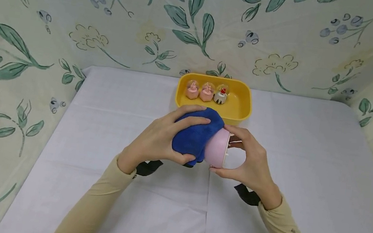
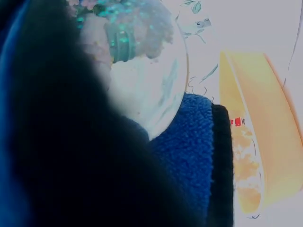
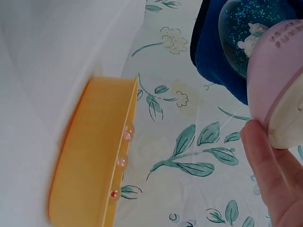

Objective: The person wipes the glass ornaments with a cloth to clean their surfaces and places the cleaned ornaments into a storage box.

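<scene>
Between the two hands a snow globe [image 1: 216, 149] lies on its side above the table, its pink base turned to the right. My right hand [image 1: 255, 164] grips that base by the rim, thumb below and fingers above. A plush blue cloth [image 1: 188, 139] with black edging wraps the glass dome, and my left hand [image 1: 159, 135] holds the cloth around it with spread, curved fingers. Glitter and small figures show through the dome [image 2: 151, 80] in the left wrist view. In the right wrist view, faint lettering marks the pink base [image 3: 277, 66].
Behind the hands stands a yellow tray [image 1: 241, 100] at the back of the white-covered table [image 1: 307, 158]. Inside it, at the left and middle, sit two small pink globes [image 1: 192, 91] and a white one [image 1: 220, 96] with a red figure. A floral curtain [image 1: 218, 27] hangs behind.
</scene>
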The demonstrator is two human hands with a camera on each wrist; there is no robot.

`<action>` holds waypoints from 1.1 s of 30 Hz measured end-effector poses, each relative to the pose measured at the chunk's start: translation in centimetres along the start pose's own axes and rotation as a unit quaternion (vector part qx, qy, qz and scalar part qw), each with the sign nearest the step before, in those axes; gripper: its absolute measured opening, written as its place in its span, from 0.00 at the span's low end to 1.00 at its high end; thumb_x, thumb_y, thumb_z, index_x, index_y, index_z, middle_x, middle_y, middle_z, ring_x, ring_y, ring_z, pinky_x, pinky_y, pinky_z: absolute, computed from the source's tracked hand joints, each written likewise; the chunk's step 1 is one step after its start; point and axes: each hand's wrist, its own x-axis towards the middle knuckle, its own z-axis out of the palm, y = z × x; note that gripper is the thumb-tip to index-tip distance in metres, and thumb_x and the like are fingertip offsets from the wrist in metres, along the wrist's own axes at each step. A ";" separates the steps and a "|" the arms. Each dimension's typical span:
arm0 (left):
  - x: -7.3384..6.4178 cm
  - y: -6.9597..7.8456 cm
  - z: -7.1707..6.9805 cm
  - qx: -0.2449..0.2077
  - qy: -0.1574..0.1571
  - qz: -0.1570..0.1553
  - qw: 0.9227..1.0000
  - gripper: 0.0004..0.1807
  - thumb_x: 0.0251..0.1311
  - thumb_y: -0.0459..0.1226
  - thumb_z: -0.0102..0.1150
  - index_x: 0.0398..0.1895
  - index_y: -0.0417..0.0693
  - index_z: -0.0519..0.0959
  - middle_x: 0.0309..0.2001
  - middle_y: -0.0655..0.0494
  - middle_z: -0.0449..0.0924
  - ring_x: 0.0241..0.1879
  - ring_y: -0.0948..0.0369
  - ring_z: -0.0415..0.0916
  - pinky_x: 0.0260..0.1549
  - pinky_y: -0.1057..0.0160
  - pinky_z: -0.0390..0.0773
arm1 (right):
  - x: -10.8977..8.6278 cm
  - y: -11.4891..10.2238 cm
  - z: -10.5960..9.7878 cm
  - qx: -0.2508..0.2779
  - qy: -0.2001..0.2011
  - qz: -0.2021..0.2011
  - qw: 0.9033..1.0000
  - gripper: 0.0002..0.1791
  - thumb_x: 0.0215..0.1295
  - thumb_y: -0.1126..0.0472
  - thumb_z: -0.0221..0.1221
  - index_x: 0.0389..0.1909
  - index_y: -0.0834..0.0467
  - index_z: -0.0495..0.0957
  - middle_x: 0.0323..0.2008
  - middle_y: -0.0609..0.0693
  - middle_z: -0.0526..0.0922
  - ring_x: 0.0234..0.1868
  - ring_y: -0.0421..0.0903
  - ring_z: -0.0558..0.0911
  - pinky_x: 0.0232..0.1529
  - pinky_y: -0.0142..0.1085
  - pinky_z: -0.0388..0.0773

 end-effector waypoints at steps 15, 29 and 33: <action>-0.1 0.1 0.0 0.008 -0.005 -0.005 1.000 0.42 0.44 0.54 0.73 0.65 0.60 0.67 0.70 0.57 0.56 0.63 0.52 0.62 0.51 0.49 0.75 | -0.4 -1.4 0.8 0.157 0.008 0.249 0.956 0.40 0.45 0.72 0.70 0.62 0.61 0.66 0.43 0.58 0.79 0.30 0.46 0.80 0.35 0.33 0.82; 0.0 -0.1 -0.7 -0.007 0.014 0.019 1.000 0.42 0.41 0.51 0.74 0.64 0.58 0.67 0.69 0.54 0.57 0.64 0.52 0.61 0.54 0.49 0.72 | 0.3 -0.2 -0.2 -0.022 -0.030 -0.011 0.999 0.51 0.48 0.34 0.65 0.64 0.65 0.61 0.59 0.58 0.71 0.51 0.49 0.75 0.39 0.37 0.81; 0.0 -0.1 -0.5 -0.015 0.011 0.024 1.000 0.42 0.41 0.51 0.74 0.64 0.57 0.67 0.69 0.54 0.57 0.64 0.53 0.60 0.54 0.50 0.72 | 0.1 0.1 -0.1 -0.012 -0.018 -0.013 1.000 0.51 0.46 0.34 0.66 0.60 0.66 0.64 0.57 0.58 0.73 0.52 0.49 0.75 0.42 0.34 0.80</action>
